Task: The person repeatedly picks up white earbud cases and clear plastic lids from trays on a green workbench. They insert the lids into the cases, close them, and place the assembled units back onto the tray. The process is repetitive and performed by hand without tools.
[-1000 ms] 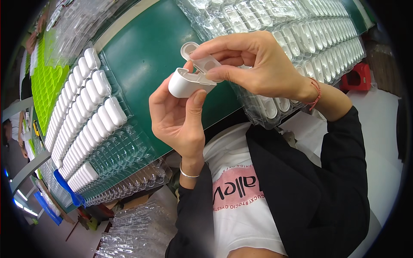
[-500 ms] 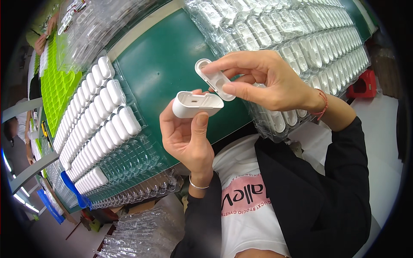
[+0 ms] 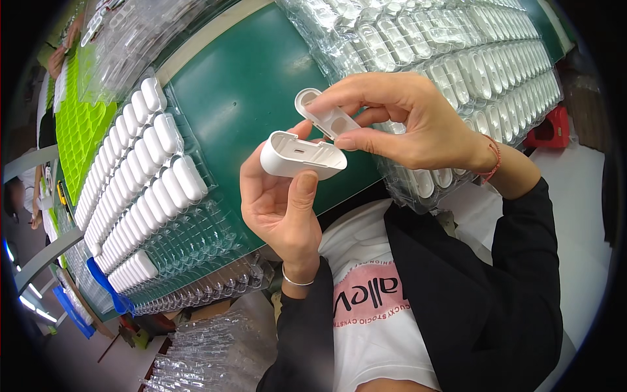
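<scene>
Above the green table, my left hand (image 3: 282,209) is closed around a white earbud case shell (image 3: 297,155). The shell is hollow, with its opening tilted up and a small slot inside its wall. My right hand (image 3: 398,121) pinches a white oblong case lid (image 3: 324,116) between thumb and fingers, its hollow inner side showing two round recesses. The lid is just beyond the shell's far rim. Whether the two parts touch there I cannot tell, as the fingers partly hide it.
On the left, a clear tray holds rows of white case shells (image 3: 151,153). At the right are stacked clear trays (image 3: 450,72) of open white parts. The green table top (image 3: 228,85) lies between. Farther left are a lime-green tray (image 3: 81,130) and another person's hand (image 3: 57,62).
The shell has tilted, turning its opening more toward view. The lid has shifted slightly up and left, still pinched in my right hand.
</scene>
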